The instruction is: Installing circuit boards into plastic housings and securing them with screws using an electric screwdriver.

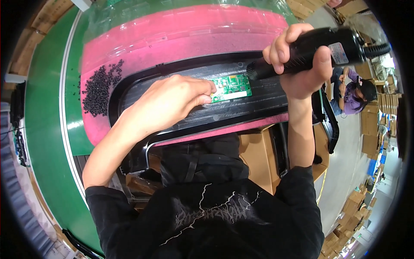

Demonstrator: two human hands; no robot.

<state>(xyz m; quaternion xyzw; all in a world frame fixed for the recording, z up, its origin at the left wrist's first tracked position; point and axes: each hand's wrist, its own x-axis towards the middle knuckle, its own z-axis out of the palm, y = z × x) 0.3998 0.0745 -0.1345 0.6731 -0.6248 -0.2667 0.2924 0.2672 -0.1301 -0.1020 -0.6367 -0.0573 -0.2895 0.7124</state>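
My left hand (168, 101) pinches the left end of a green circuit board (235, 86) between thumb and fingertips. The board lies inside a long black plastic housing (252, 116) with a raised rim. In my right hand (304, 80) is a black electric screwdriver (308, 48), its cable running off to the right. Its ribbed front end points left, just above the right end of the board; whether it touches anything is hidden. Under the housing spreads a pink mat (142, 49).
Small black parts, likely screws, form a pile (98, 90) left of the housing. Clear plastic wrap (207, 28) covers the mat's far side. Below the bench stands an open cardboard box (258, 155). Another person (355, 93) in purple sits at the right, near stacked cartons (370, 123).
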